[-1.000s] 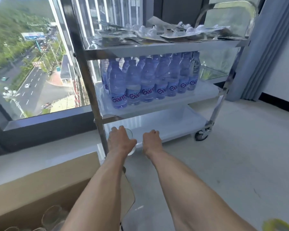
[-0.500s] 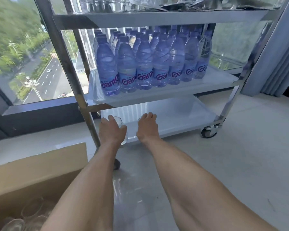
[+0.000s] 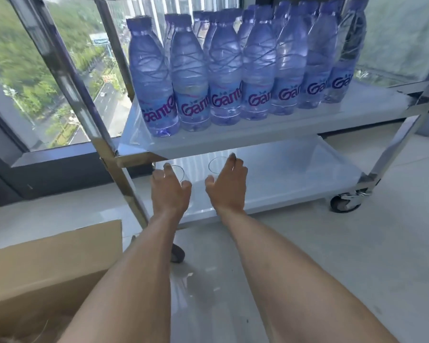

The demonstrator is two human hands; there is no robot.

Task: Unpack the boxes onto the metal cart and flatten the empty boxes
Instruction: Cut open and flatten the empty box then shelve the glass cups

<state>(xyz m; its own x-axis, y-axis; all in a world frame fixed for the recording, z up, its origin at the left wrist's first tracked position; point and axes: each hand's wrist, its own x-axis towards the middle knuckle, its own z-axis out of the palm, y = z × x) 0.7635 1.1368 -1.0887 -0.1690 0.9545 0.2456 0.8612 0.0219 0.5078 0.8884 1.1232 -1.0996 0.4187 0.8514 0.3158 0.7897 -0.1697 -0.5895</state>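
Note:
The metal cart [image 3: 406, 129] stands in front of me by the window. Its middle shelf carries several blue water bottles [image 3: 223, 70]. Both my hands reach onto the front left of the bottom shelf [image 3: 295, 179]. My left hand [image 3: 170, 194] is curled round a clear glass [image 3: 178, 172], of which only the rim shows past my fingers. My right hand [image 3: 227, 184] holds a second clear glass [image 3: 217, 164] between thumb and fingers, just under the middle shelf's edge. An open cardboard box [image 3: 47, 263] sits on the floor at the lower left, its contents out of view.
The cart's chrome post [image 3: 124, 194] rises just left of my left hand. Caster wheels [image 3: 346, 203] stand at the cart's corners. A large window [image 3: 47, 82] is behind the cart, and a pale tiled floor [image 3: 332, 256] stretches to the right.
My view has dropped and moved closer to the cart. Both hands have pushed further in over the bottom shelf, and the glass in my right hand has come into sight.

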